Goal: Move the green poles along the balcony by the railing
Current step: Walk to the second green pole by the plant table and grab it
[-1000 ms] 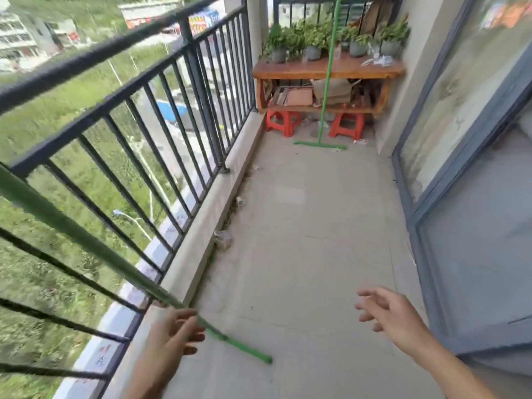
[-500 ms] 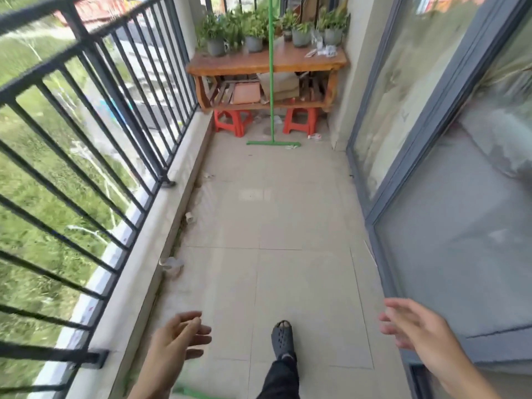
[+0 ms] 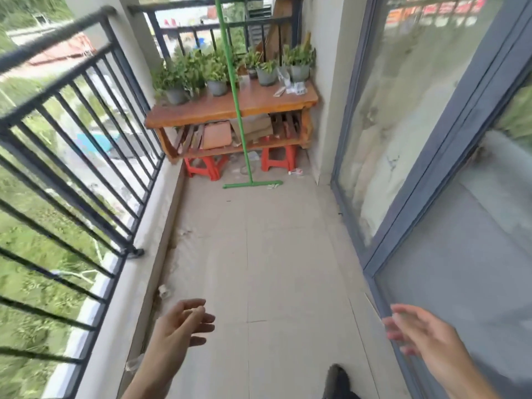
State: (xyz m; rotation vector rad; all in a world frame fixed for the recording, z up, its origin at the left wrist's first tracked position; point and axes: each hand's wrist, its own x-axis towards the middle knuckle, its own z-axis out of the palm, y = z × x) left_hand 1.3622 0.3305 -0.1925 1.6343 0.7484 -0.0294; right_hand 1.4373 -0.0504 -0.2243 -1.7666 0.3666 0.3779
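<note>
Green pole (image 3: 233,90): it stands almost straight up at the far end of the balcony, in front of the worktop, with its flat green foot on the floor.
Worktop (image 3: 259,103): brown wood, at the far end, with a shelf under it.
Plant pots (image 3: 217,87): grey pots with leafy plants sit in a row on the worktop.
Stools (image 3: 205,167): two red ones stand under the worktop, one on each side of the pole.
Railing (image 3: 86,145): black bars run along the left side, above a pale ledge.
Floor (image 3: 273,254): pale tiles, with bits of litter by the ledge.
Glass door (image 3: 431,139): grey frame, along the right side.
Left hand (image 3: 180,326): empty, fingers loosely curled, low near the ledge.
Right hand (image 3: 423,332): empty, fingers spread, blurry, near the glass door.
Shoe (image 3: 336,375): dark, at the bottom edge.
</note>
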